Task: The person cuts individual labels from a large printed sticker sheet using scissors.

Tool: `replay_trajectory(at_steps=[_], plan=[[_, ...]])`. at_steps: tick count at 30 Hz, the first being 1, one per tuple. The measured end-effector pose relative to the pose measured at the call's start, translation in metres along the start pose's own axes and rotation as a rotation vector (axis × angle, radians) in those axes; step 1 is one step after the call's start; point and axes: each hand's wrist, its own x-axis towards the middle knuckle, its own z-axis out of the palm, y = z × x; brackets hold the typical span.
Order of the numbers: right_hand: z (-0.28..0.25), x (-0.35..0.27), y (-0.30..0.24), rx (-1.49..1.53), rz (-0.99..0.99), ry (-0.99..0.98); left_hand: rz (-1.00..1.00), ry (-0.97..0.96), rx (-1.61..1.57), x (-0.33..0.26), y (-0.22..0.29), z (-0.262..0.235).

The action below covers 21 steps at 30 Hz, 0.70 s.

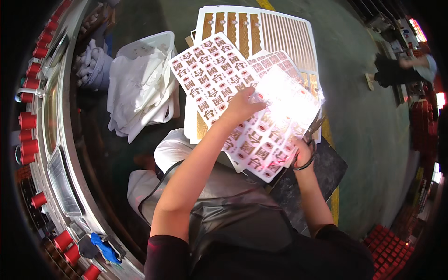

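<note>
My left hand (pixel 241 107) is closed on a glossy decal sheet (pixel 266 144), with the thumb on top near the sheet's upper left edge. Rows of gold-brown and red printed marks cover it, and strong glare washes out its upper part. At its right edge my right hand (pixel 302 151) is closed round dark-handled scissors (pixel 315 127), whose blades point up and away. Whether those fingers also pinch the sheet I cannot tell. A matching printed sheet (pixel 210 72) lies tilted beyond my left hand, on top of a stack of larger sheets (pixel 289 42) with gold bands and stripes.
To the left stands a white plastic tub (pixel 171 42) heaped with crumpled white sheets (pixel 140 88). A metal-edged machine bench (pixel 65 154) with red spools (pixel 29 147) runs along the left. A dark board (pixel 310 186) lies under the stack. A person (pixel 406 70) is at the far right.
</note>
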Motion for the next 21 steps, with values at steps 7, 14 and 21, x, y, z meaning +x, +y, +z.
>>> replay_trajectory(at_steps=[7, 14, 21], plan=[[-0.035, 0.092, -0.045, -0.214, -0.262, -0.106, -0.262, 0.185, -0.240, -0.070, -0.034, -0.040], [-0.062, 0.224, -0.073, -0.310, -0.071, -0.259, -0.727, 0.260, -0.548, -0.155, -0.087, -0.013], [-0.069, 0.244, -0.055, -1.306, 0.053, 0.139, -0.805, 0.131, -0.921, -0.148, -0.064, 0.043]])
